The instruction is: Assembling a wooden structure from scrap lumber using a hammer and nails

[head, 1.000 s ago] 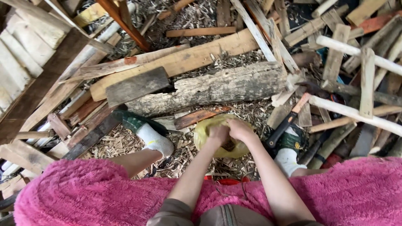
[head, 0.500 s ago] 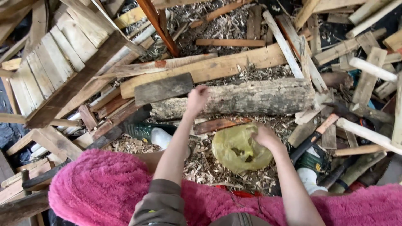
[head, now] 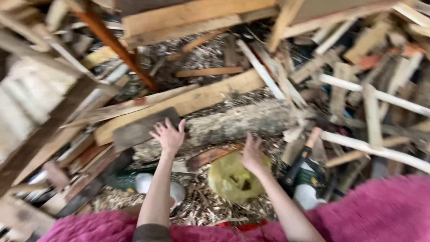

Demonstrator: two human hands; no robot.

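Observation:
My left hand is stretched forward with fingers spread, over the end of a dark flat board that leans on a thick rough log. My right hand is open too, reaching toward the log just above a crumpled yellow bag on the wood chips. Neither hand holds anything. The picture is blurred by motion.
A long pale plank lies behind the log. Piles of scrap boards and sticks fill the left and right sides. A hatchet with a dark handle lies at right. Pink fuzzy cloth covers my lap. A green and white boot shows below.
My right hand has left the yellow bag and moved up toward the log. My left hand has reached further forward to the dark board. The view has moved closer.

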